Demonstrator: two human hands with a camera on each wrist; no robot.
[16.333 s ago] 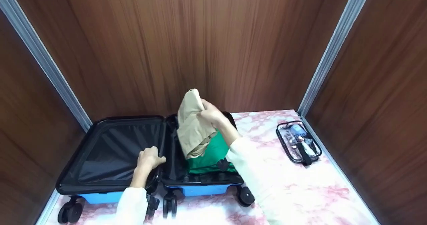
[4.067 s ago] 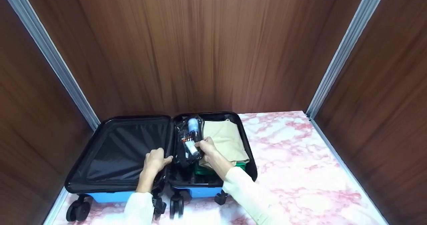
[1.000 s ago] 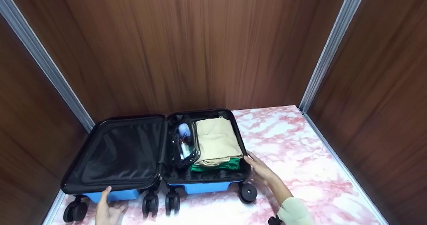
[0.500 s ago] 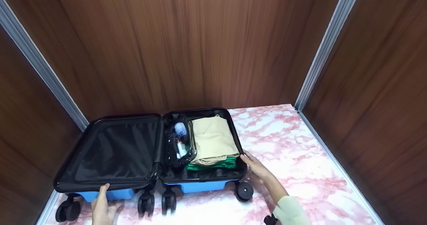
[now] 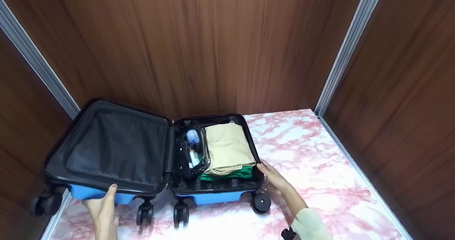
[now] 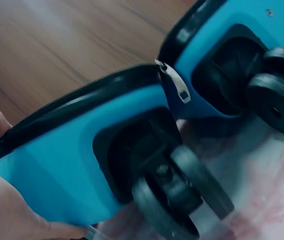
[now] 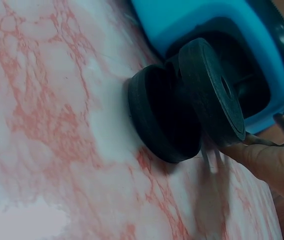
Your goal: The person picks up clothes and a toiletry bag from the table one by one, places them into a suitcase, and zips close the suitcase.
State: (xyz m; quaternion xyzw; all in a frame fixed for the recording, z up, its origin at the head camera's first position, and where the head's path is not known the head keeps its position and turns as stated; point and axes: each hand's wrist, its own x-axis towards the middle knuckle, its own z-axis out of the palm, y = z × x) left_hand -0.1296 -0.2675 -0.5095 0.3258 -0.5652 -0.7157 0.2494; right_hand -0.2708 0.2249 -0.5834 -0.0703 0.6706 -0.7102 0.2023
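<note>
A blue suitcase (image 5: 217, 197) with black lining lies spread open, its left half (image 5: 121, 147) tilted up off the surface on the left. My left hand (image 5: 105, 211) grips the front edge of that half, thumb over the rim and fingers underneath. In the left wrist view, the hand (image 6: 12, 205) holds the blue shell beside a caster wheel. My right hand (image 5: 277, 179) holds the right half's side near the front corner, thumb at the rim. Inside the right half are folded beige cloth (image 5: 229, 147), green cloth (image 5: 227, 175) under it, and a clear black-edged pouch (image 5: 204, 154) with toiletries.
Black caster wheels (image 5: 262, 202) stick out from the suitcase's front. It stands on a pink-and-white marbled surface (image 5: 302, 144). Wood-grain panels (image 5: 213, 48) with metal corner strips (image 5: 350, 51) enclose the back and both sides.
The beige cloth and pouch, earlier in my right hand, now lie in the right half. Both hands moved to the suitcase's outer edges. In the last half second, the left half rose.
</note>
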